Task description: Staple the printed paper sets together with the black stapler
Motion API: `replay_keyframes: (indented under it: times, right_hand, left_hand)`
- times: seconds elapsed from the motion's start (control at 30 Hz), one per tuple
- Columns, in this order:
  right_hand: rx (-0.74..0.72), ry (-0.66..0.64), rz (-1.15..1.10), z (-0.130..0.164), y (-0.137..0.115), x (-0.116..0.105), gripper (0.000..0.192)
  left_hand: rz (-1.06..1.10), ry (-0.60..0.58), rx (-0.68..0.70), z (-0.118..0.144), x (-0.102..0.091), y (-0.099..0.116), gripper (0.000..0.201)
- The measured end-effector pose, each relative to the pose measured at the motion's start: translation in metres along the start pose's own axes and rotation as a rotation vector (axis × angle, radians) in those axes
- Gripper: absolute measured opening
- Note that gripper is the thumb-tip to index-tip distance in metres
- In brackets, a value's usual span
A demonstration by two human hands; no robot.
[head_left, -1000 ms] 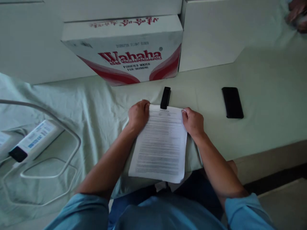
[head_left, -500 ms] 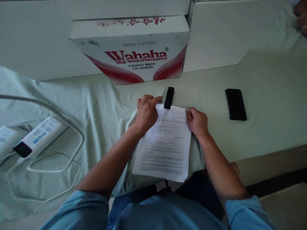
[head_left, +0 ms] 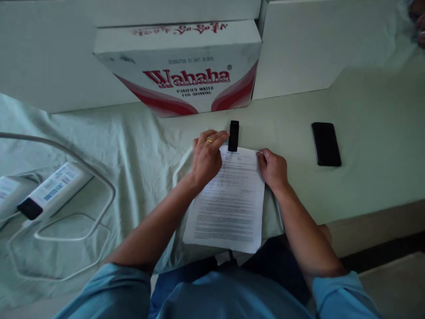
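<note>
Power strip and white cable cut off at left edge; print on paper stack unreadable. Pale green cloth covers table, Wahaha box behind. Left hand loose-fingered, has slid over from the stack's corner toward black clip. Right hand pinches stack's right edge. Phone further right.
</note>
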State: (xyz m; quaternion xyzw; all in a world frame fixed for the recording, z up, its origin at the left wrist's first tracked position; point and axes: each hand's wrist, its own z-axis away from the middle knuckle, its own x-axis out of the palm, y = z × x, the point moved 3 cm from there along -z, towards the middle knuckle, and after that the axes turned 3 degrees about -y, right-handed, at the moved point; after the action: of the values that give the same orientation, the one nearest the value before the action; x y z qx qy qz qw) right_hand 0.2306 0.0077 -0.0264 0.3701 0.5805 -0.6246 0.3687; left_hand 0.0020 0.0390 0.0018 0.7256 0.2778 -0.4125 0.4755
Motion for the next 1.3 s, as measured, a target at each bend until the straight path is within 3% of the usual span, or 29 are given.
replay_keyframes:
  times: [0.17,0.6,0.77,0.87,0.93,1.0,1.07,1.17,1.3]
  right_hand:
    - [0.004,0.007,0.011,0.0,0.0,0.0,0.036]
    - [-0.005,0.015,-0.015,0.0,0.001,0.001,0.036]
    - [-0.055,0.011,-0.169,0.002,0.003,-0.003,0.037]
    - [-0.148,-0.06,-0.316,0.005,0.0,-0.007,0.037]
    - [-0.205,-0.136,-0.429,0.008,-0.003,-0.011,0.036]
    - [-0.223,-0.184,-0.539,0.01,-0.004,-0.016,0.036]
    - [-0.203,-0.169,-0.641,0.011,-0.002,-0.021,0.038]
    - [-0.141,-0.045,-0.736,0.011,0.007,-0.027,0.04]
    - [-0.048,0.12,-0.753,0.009,0.02,-0.029,0.044]
  left_hand:
    - [0.033,-0.037,0.202,-0.002,0.002,-0.002,0.056]
    - [0.078,-0.089,0.149,-0.002,0.013,-0.009,0.063]
    - [0.099,-0.139,0.146,-0.003,0.01,-0.013,0.066]
    - [0.239,-0.063,0.158,0.001,0.003,-0.021,0.06]
    - [0.397,0.063,0.083,0.008,-0.003,-0.028,0.049]
    - [0.592,0.175,-0.091,0.019,-0.008,-0.035,0.042]
    - [0.848,0.205,-0.273,0.031,-0.007,-0.039,0.045]
    - [1.232,0.164,-0.451,0.047,-0.002,-0.037,0.054]
    - [1.493,0.02,-0.602,0.065,0.009,-0.027,0.06]
